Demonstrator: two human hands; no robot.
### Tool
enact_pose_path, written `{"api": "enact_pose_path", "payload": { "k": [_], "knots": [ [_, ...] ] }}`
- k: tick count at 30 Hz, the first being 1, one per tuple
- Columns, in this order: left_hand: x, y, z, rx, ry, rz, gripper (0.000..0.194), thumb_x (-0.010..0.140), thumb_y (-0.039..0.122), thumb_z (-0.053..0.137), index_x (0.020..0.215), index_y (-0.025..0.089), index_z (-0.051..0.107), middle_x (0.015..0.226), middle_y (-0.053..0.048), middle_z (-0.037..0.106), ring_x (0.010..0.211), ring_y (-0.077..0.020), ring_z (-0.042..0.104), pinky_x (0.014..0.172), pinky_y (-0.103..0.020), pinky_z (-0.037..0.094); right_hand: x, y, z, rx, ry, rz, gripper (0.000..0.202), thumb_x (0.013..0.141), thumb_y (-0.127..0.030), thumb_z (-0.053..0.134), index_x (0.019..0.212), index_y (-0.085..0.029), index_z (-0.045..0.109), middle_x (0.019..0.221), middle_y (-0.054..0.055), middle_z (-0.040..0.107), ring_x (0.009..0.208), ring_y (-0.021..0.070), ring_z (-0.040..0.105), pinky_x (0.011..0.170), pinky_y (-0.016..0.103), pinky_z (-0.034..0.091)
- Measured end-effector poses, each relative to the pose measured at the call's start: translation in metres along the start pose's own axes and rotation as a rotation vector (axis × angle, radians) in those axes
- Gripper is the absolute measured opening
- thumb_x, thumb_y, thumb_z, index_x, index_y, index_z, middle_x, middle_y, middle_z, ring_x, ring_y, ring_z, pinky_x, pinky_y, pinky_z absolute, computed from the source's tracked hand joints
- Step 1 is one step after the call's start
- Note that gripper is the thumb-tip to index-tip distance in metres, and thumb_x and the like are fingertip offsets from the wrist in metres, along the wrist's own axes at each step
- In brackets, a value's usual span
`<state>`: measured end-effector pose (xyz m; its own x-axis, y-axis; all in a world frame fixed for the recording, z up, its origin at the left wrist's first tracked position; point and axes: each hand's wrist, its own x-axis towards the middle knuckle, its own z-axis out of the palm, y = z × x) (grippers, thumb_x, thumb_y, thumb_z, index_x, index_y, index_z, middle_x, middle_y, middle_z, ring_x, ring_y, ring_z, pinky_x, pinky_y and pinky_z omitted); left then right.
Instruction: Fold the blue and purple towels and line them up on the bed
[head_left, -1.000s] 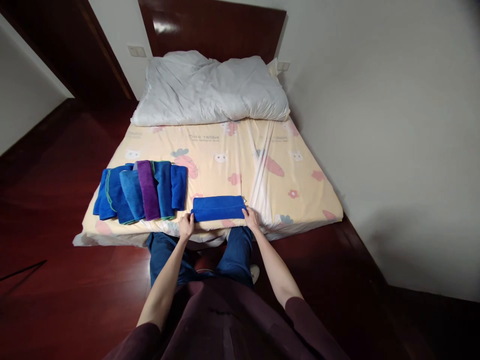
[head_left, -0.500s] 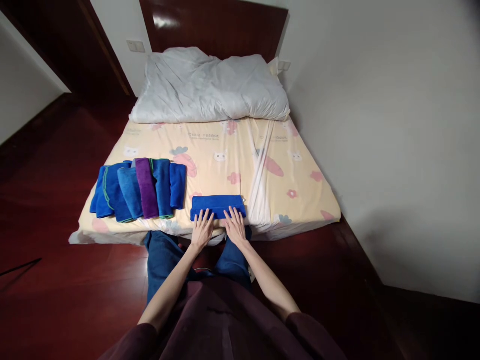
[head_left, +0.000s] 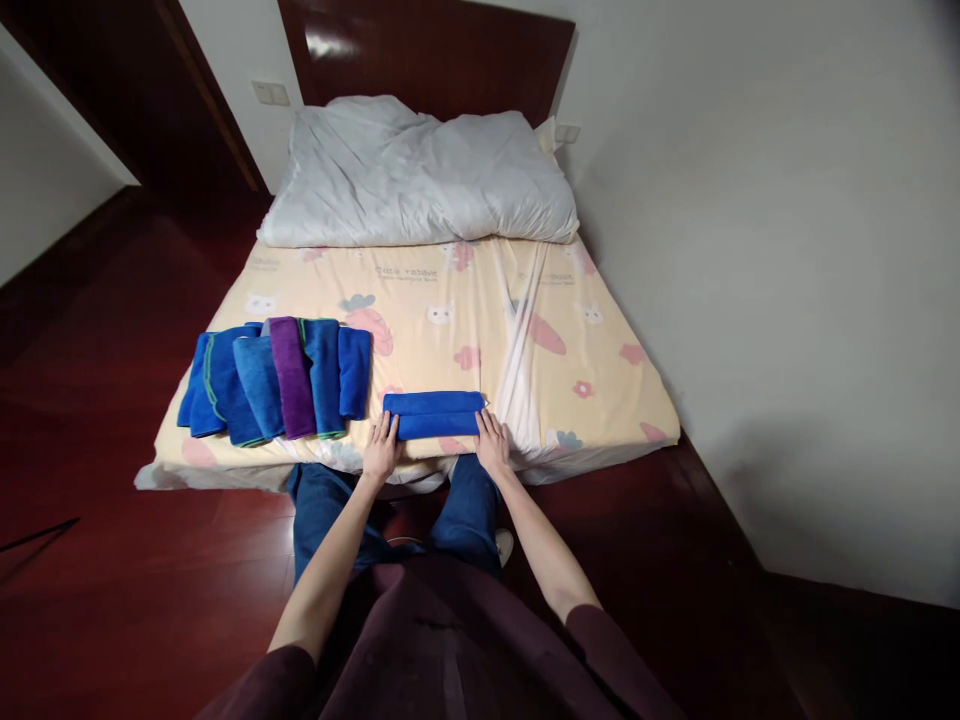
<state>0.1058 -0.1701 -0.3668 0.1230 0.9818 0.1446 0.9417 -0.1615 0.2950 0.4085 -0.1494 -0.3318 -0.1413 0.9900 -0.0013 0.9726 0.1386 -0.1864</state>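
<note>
A folded blue towel (head_left: 435,414) lies crosswise near the front edge of the bed, with a crease running along its length. At its left end, my left hand (head_left: 382,447) has its fingers closed over the near corner. My right hand (head_left: 491,443) grips the opposite end in the same way. Both thumbs are partly hidden. To the left, several folded towels overlap in a row: a purple towel (head_left: 292,380) sits among blue ones, and a blue towel (head_left: 354,374) forms the right end.
The bed (head_left: 600,400) wears a cream sheet with carrot and rabbit prints. A white quilt (head_left: 427,180) is bunched by the dark headboard (head_left: 435,50). My knees are at the bed's front edge. A wall (head_left: 787,300) stands to the right.
My hands have moved apart, from flat on the middle of the blue towel to its two ends. The towel's front strip now shows uncovered. The row of towels is unchanged.
</note>
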Motion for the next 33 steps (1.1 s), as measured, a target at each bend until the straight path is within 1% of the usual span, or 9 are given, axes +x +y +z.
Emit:
{"api": "enact_pose_path", "payload": {
  "k": [5,11,14,18,22,26,28,30,33],
  "knots": [
    [0.011,-0.004,-0.004,0.047,-0.057,-0.034,0.060,0.091,0.012,0.037,0.152,0.010,0.040,0.158,-0.017,0.036,0.149,-0.0291,0.031,0.120,-0.048,0.029,0.008,-0.009,-0.003,-0.019,-0.019,0.056,0.062,0.092,-0.014,0.042,0.153,-0.019,0.040,0.159,0.010,0.038,0.144,0.0282,0.035,0.115,0.051,0.028],
    [0.012,-0.003,-0.018,0.096,-0.096,-0.019,0.059,0.093,0.008,0.030,0.151,0.013,0.043,0.157,-0.016,0.038,0.146,-0.0282,0.036,0.118,-0.048,0.031,0.011,-0.009,-0.012,-0.049,-0.048,0.064,0.059,0.093,-0.010,0.038,0.150,-0.022,0.046,0.157,0.009,0.041,0.140,0.0276,0.041,0.112,0.048,0.031],
    [0.003,-0.004,-0.022,0.127,-0.110,0.030,0.060,0.092,0.006,0.030,0.150,0.013,0.044,0.156,-0.016,0.039,0.146,-0.0291,0.037,0.119,-0.051,0.029,0.003,-0.005,-0.014,-0.039,-0.044,0.025,0.057,0.093,-0.013,0.043,0.149,-0.019,0.047,0.155,0.009,0.043,0.141,0.0281,0.040,0.113,0.046,0.030],
    [-0.020,-0.006,-0.019,0.111,-0.094,0.067,0.065,0.088,0.004,0.032,0.150,0.016,0.044,0.155,-0.016,0.042,0.145,-0.0287,0.038,0.119,-0.054,0.028,-0.021,0.002,-0.009,0.000,-0.011,-0.061,0.055,0.091,-0.014,0.048,0.146,-0.015,0.050,0.151,0.012,0.049,0.137,0.0299,0.043,0.113,0.047,0.029],
    [-0.037,-0.005,-0.018,0.022,-0.056,0.056,0.066,0.085,0.005,0.037,0.149,0.017,0.046,0.154,-0.014,0.043,0.145,-0.0279,0.039,0.117,-0.053,0.034,-0.036,0.010,-0.003,0.093,0.031,-0.083,0.055,0.088,-0.011,0.050,0.143,-0.016,0.051,0.145,0.013,0.055,0.129,0.0282,0.049,0.107,0.045,0.036],
    [-0.034,-0.013,-0.025,-0.181,-0.025,0.011,0.065,0.079,0.009,0.047,0.143,0.017,0.052,0.149,-0.012,0.052,0.139,-0.0249,0.048,0.115,-0.045,0.040,-0.027,0.022,-0.001,0.246,0.051,-0.053,0.055,0.082,-0.007,0.051,0.136,-0.018,0.057,0.130,0.011,0.065,0.124,0.0252,0.053,0.107,0.042,0.040],
    [-0.031,-0.020,-0.029,-0.312,-0.011,-0.028,0.059,0.080,0.014,0.047,0.138,0.017,0.056,0.142,-0.011,0.059,0.132,-0.0233,0.055,0.112,-0.042,0.045,-0.019,0.031,0.000,0.344,0.065,-0.039,0.051,0.081,-0.006,0.050,0.129,-0.020,0.061,0.125,0.008,0.067,0.121,0.0233,0.055,0.106,0.040,0.043],
    [-0.029,-0.027,-0.031,-0.410,0.008,-0.092,0.049,0.085,0.020,0.046,0.132,0.017,0.060,0.133,-0.011,0.065,0.125,-0.0234,0.060,0.108,-0.042,0.048,-0.011,0.040,0.002,0.433,0.068,-0.004,0.042,0.084,-0.010,0.049,0.121,-0.020,0.065,0.118,0.008,0.069,0.114,0.0233,0.060,0.100,0.039,0.047],
    [-0.028,-0.030,-0.030,-0.471,0.041,-0.198,0.041,0.090,0.033,0.046,0.121,0.015,0.065,0.121,-0.013,0.070,0.119,-0.0259,0.062,0.105,-0.043,0.050,-0.002,0.049,0.006,0.527,0.027,0.063,0.026,0.090,-0.023,0.051,0.108,-0.016,0.068,0.101,0.010,0.072,0.096,0.0237,0.066,0.088,0.037,0.052]
  ]
}}
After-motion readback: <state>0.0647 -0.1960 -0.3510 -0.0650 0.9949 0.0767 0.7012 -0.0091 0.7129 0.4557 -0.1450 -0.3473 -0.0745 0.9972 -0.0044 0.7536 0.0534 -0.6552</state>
